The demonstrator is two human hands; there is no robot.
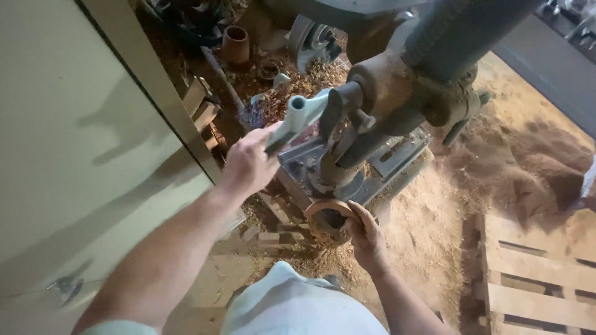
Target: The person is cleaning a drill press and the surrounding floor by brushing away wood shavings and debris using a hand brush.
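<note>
My left hand point(248, 164) grips the pale grey lever handle point(297, 118) of a dust-coated drill press point(397, 80), near the handle's lower end. My right hand point(366, 234) holds a round wooden ring point(326, 214) by its right edge at the front lip of the press's metal table point(397, 161). The ring lies roughly flat, just below the press's head. My forearms reach up from the bottom of the view.
Sawdust point(515, 155) lies heaped on the floor to the right, beside a wooden pallet point(540, 273). A pale cabinet wall point(81, 136) fills the left. Wood offcuts point(270, 236), shavings and a clay-coloured pot point(236, 43) lie around the machine's base.
</note>
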